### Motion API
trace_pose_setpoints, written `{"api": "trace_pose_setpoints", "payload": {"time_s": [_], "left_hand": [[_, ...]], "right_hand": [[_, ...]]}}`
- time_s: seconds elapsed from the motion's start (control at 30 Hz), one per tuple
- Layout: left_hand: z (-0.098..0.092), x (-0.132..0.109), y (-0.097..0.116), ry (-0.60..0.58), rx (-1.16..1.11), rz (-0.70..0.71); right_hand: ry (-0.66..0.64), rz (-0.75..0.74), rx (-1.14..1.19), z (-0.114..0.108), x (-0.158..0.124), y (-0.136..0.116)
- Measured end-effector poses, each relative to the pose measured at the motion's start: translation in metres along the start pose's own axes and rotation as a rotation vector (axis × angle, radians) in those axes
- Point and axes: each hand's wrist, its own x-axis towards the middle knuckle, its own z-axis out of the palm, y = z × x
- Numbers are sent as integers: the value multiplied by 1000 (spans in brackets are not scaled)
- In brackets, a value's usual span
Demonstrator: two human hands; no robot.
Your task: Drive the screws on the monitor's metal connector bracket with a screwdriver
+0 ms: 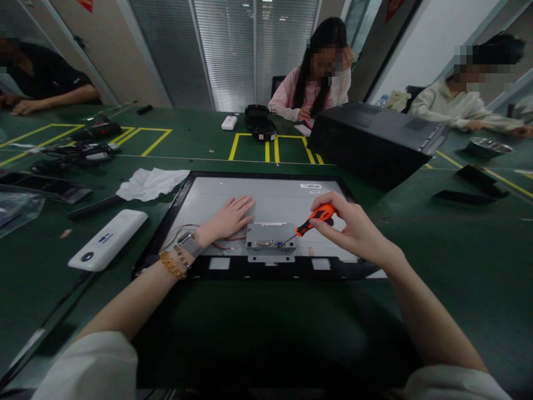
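Right hand (353, 230): fingers closed round an orange screwdriver (320, 215), tip at the blue port (280, 244) on the metal box (262, 230). Left hand (228, 218): palm down on the grey panel (283, 194), fingers slightly apart, just beside the box. Panel lies on the green table (266, 316); white device (110, 236) to its left.

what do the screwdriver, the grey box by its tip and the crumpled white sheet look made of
Screwdriver: handle likely moulded plastic or rubber, smooth orange with black parts; thin, straight shaft, probably steel.
Grey box: probably sheet metal, dull finish, judging by its thin folded flange.
White sheet: matte, softly creased; tissue or thin cloth, can't tell which.
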Motion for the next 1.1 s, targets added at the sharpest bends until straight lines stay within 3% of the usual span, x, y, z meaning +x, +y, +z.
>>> {"api": "trace_pose_setpoints", "payload": {"time_s": [0.37,1.1], "left_hand": [[-2,0,2,-4,-7,-3],[-4,-2,4,14,-26,-12]], "right_hand": [[-92,20,115,41,3,-1],[-206,-16,78,46,3,-10]]}}
